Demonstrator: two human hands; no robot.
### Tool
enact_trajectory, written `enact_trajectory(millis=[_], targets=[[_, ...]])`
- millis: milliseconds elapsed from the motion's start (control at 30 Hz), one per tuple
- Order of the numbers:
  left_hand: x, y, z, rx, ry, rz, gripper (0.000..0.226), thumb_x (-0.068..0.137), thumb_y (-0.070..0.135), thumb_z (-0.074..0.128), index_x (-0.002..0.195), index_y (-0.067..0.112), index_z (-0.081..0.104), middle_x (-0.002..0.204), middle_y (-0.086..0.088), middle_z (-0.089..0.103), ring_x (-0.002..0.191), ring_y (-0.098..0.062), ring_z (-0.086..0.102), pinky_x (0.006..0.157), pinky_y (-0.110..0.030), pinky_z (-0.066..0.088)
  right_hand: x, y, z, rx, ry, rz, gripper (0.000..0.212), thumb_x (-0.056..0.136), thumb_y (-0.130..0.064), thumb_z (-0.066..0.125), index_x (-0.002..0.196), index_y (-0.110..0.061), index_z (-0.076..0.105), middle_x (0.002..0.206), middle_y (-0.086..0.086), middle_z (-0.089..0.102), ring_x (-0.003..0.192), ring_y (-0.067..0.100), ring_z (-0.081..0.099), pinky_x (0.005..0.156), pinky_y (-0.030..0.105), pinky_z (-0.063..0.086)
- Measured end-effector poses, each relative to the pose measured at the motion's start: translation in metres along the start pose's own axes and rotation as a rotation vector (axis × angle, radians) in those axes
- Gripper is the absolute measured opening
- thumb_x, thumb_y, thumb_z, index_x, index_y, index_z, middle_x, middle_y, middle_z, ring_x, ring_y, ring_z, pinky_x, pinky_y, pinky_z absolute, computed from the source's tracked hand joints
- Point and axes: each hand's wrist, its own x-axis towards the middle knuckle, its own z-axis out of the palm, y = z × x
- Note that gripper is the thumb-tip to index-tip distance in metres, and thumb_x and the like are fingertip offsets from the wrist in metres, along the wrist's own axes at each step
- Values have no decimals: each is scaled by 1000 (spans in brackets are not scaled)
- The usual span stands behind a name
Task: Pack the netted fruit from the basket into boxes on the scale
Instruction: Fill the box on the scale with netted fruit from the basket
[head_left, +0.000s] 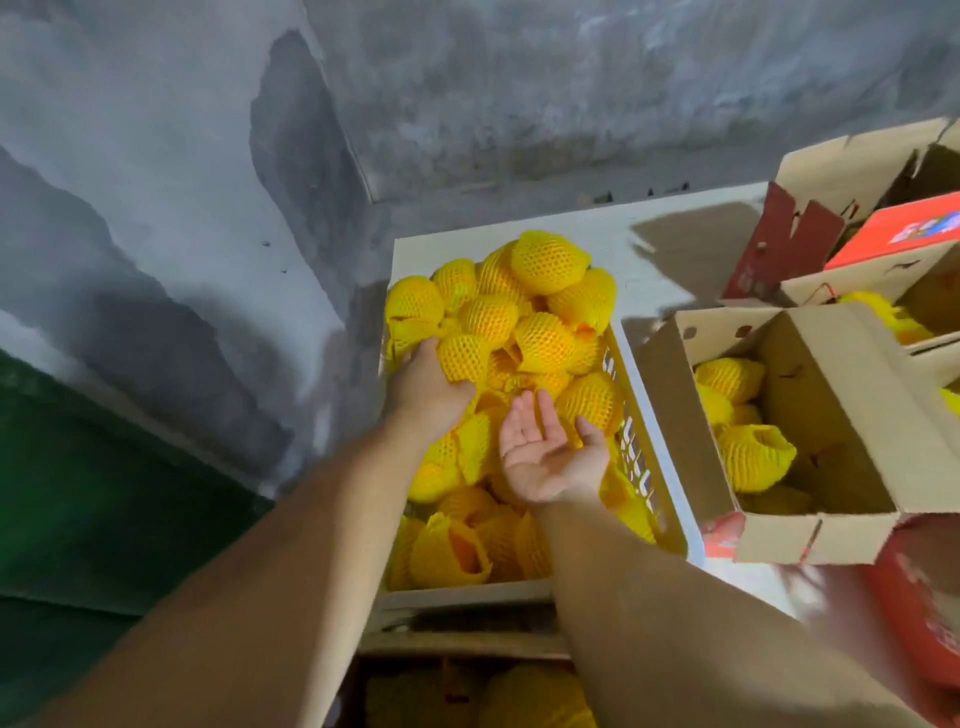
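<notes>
A white plastic basket (655, 447) is heaped with fruit in yellow foam netting (545, 296). My left hand (426, 389) reaches into the left side of the pile and its fingers curl around one netted fruit (464, 357). My right hand (545, 452) hovers palm up over the middle of the pile, fingers apart and holding nothing. To the right of the basket stands an open cardboard box (831, 405) with a few netted fruits (753, 454) in its bottom. The scale is not visible under the box.
Further open boxes (883, 171) with red printed sides and an orange-red lid (898, 231) stand at the back right. A grey concrete wall (208, 156) runs along the left and back. Below the basket sits another crate (467, 691) of fruit.
</notes>
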Motion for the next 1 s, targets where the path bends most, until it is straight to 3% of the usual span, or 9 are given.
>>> enact_trajectory(millis=[133, 233, 333, 400, 533, 633, 767, 900, 1000], targets=[[6, -5, 15, 204, -19, -25, 100, 76, 54, 83, 157, 26, 30, 153, -14, 36, 144, -40, 38, 117, -50, 37, 16, 2, 12, 29, -41, 19, 54, 96, -46, 48, 128, -4, 63, 119, 25, 72, 98, 38, 75, 87, 45, 58], [9, -1, 18, 251, 29, 23, 95, 75, 49, 86, 150, 21, 35, 149, -15, 43, 140, -40, 41, 112, -48, 39, 15, 2, 40, -70, 33, -8, 41, 96, -43, 53, 113, -7, 59, 114, 20, 67, 94, 32, 69, 85, 41, 56], [4, 8, 15, 284, 112, 81, 96, 71, 51, 87, 148, 21, 39, 148, -11, 48, 138, -37, 41, 115, -44, 31, 3, 9, 56, -285, 133, -66, 24, 99, -39, 53, 97, -15, 57, 92, 8, 57, 73, 19, 59, 66, 27, 49], [-3, 12, 11, 233, 148, 121, 86, 79, 44, 83, 149, 22, 39, 146, -12, 48, 138, -39, 39, 116, -43, 27, -14, 24, 66, -649, 118, -143, 21, 97, -39, 59, 104, -19, 61, 90, 5, 61, 69, 15, 61, 62, 25, 49], [-29, 19, -3, -10, 216, 257, 56, 99, 19, 65, 150, 22, 41, 137, -9, 43, 125, -29, 42, 101, -28, 34, -54, 50, 77, -1127, -19, -240, 94, 78, -44, 80, 155, -28, 29, 134, 10, 64, 112, 26, 69, 100, 46, 56], [-67, 26, -24, -236, 183, 271, 63, 96, 10, 62, 152, 24, 36, 130, 1, 35, 111, -14, 44, 89, -11, 30, -94, 44, 81, -1248, -100, -318, 108, 74, -45, 85, 160, -26, 24, 142, 10, 60, 121, 28, 66, 106, 49, 52], [-134, 29, -55, -535, 36, 310, 81, 81, 10, 71, 149, 35, 35, 135, 2, 57, 120, -6, 60, 97, -22, 52, -157, 39, 68, -1521, -304, -354, 66, 78, -43, 84, 135, -18, 62, 121, 6, 75, 110, 24, 73, 99, 52, 57], [-201, 12, -75, -641, -48, 357, 85, 83, 7, 86, 146, 37, 36, 126, 16, 59, 103, 13, 62, 76, -11, 54, -218, 46, 36, -1658, -439, -354, 37, 89, -25, 82, 123, -21, 66, 105, 1, 78, 97, 19, 74, 82, 39, 61], [-250, -6, -85, -628, -103, 353, 93, 81, 4, 86, 146, 45, 32, 130, 20, 53, 105, 19, 57, 76, -5, 50, -256, 58, 10, -1648, -459, -357, 43, 88, -24, 83, 126, -19, 64, 111, 3, 77, 103, 19, 74, 89, 41, 60]])
